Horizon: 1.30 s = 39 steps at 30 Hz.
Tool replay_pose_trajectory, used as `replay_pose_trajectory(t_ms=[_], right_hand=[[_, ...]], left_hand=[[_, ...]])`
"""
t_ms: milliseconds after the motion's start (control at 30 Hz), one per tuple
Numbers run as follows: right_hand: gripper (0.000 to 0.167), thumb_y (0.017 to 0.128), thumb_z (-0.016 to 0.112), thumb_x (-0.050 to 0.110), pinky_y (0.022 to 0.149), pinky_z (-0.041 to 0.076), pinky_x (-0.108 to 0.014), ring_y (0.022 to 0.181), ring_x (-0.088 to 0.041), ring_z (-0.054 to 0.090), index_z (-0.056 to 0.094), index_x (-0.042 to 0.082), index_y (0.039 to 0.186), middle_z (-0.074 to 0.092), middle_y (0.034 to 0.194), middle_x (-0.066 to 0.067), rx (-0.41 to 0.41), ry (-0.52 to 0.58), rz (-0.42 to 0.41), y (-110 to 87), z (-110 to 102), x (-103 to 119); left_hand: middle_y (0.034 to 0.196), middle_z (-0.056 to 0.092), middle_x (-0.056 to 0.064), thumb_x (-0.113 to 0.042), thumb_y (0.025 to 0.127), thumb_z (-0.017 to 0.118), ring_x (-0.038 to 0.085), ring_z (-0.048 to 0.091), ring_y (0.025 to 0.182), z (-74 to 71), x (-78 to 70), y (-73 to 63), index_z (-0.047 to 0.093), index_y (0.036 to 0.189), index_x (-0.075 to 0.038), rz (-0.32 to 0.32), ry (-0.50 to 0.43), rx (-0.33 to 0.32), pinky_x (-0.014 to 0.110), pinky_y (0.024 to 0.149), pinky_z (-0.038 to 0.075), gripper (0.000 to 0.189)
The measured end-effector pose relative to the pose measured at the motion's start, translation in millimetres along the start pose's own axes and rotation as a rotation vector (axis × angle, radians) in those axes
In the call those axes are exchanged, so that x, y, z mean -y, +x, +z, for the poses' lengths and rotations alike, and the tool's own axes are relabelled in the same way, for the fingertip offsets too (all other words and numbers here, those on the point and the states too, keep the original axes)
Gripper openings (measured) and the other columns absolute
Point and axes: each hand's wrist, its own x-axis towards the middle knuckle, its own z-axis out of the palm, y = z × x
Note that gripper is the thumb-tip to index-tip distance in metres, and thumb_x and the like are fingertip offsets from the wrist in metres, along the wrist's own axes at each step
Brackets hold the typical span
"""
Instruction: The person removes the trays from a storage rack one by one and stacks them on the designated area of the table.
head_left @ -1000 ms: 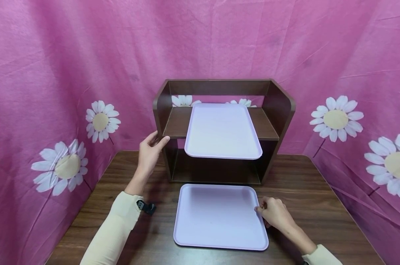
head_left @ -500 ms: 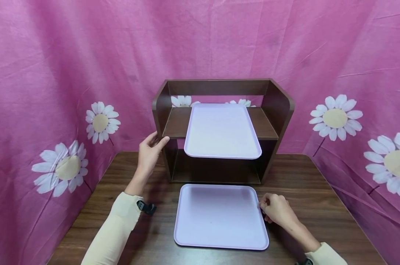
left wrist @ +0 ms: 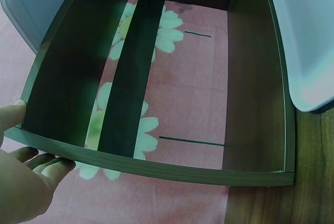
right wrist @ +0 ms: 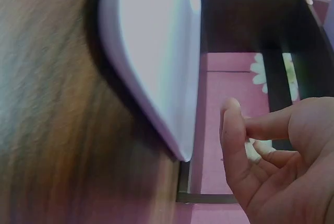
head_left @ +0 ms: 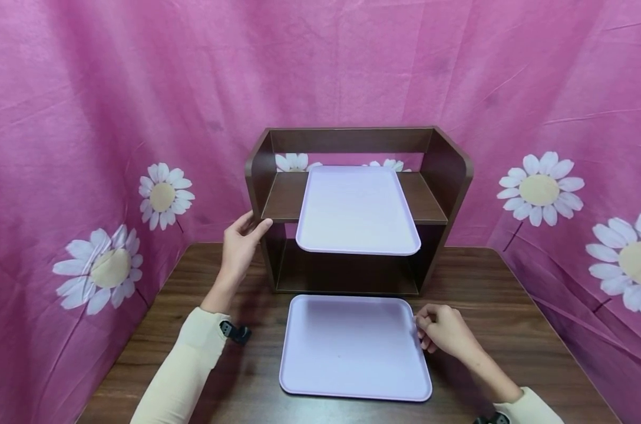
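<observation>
My left hand (head_left: 238, 247) grips the left side panel of a dark brown wooden desk shelf (head_left: 254, 176), thumb on the front edge and fingers round the outside. In the left wrist view the thumb (left wrist: 11, 115) and fingers lie on opposite sides of that panel. A lilac tray (head_left: 352, 347) lies flat on the table before the shelf. Close by its right rim is my right hand (head_left: 445, 330), fingers loosely bent and holding nothing. In the right wrist view, its thumb and index finger (right wrist: 234, 130) meet beside the tray's corner (right wrist: 180, 148); contact with the rim cannot be told.
A second lilac tray (head_left: 357, 212) lies on the shelf's upper board (head_left: 284, 197), its front end jutting past the board's edge. The wooden table (head_left: 490, 306) stretches to both sides. Pink cloth (head_left: 320, 65) with daisies hangs behind and at the sides.
My right hand has left the tray's right rim, which its thumb overlapped, and shifted slightly outward and away from me. The left hand, the shelf and both trays stay as they were.
</observation>
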Motion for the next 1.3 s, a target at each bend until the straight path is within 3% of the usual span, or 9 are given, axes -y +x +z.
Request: replay_pose_trajectory(t_ms=[267, 567, 733, 1000, 1300], right_hand=[[0.014, 0.104, 0.060, 0.002, 0.053, 0.064, -0.035, 0.060, -0.019, 0.070, 0.068, -0.009, 0.104, 0.071, 0.075, -0.013, 0.059, 0.099, -0.034, -1.6, -7.4, 17.0], [0.014, 0.105, 0.060, 0.003, 0.057, 0.065, -0.034, 0.066, -0.023, 0.074, 0.069, -0.008, 0.106, 0.074, 0.081, -0.018, 0.076, 0.106, -0.068, -3.1, -15.6, 36.2], [0.015, 0.106, 0.061, 0.003, 0.060, 0.066, -0.034, 0.068, -0.024, 0.075, 0.070, -0.008, 0.109, 0.075, 0.084, -0.016, 0.082, 0.117, -0.112, -5.7, -18.8, 46.7], [0.020, 0.107, 0.062, 0.009, 0.067, 0.068, -0.038, 0.075, -0.023, 0.077, 0.068, -0.008, 0.116, 0.077, 0.091, -0.016, 0.097, 0.146, -0.096, -8.3, -24.0, 68.7], [0.029, 0.109, 0.059, 0.008, 0.077, 0.068, -0.034, 0.086, -0.015, 0.079, 0.060, -0.017, 0.122, 0.077, 0.104, -0.029, 0.143, 0.293, -0.193, -8.4, -27.4, 90.9]], left_hand=[[0.144, 0.067, 0.021, -0.018, 0.097, 0.081, 0.027, 0.064, 0.136, 1.2, -2.5, -0.4, 0.062, 0.147, -0.002, 0.007, -0.001, 0.002, 0.012, 0.093, 0.056, 0.056], [0.143, 0.067, 0.022, -0.016, 0.097, 0.081, 0.027, 0.065, 0.135, 2.7, -2.2, -0.5, 0.062, 0.147, 0.000, 0.010, 0.000, -0.001, 0.018, 0.102, 0.057, 0.056], [0.143, 0.067, 0.022, -0.016, 0.097, 0.081, 0.027, 0.065, 0.135, 2.4, -2.4, -1.1, 0.062, 0.147, -0.001, 0.009, -0.009, -0.004, 0.014, 0.097, 0.057, 0.055], [0.142, 0.068, 0.021, -0.016, 0.097, 0.081, 0.028, 0.065, 0.134, 1.3, -3.1, -2.1, 0.063, 0.146, -0.002, 0.007, -0.007, -0.006, 0.012, 0.090, 0.057, 0.055], [0.144, 0.067, 0.020, -0.018, 0.097, 0.082, 0.026, 0.064, 0.136, 0.3, -2.4, -1.0, 0.062, 0.147, -0.002, 0.007, 0.009, 0.002, 0.015, 0.098, 0.057, 0.056]])
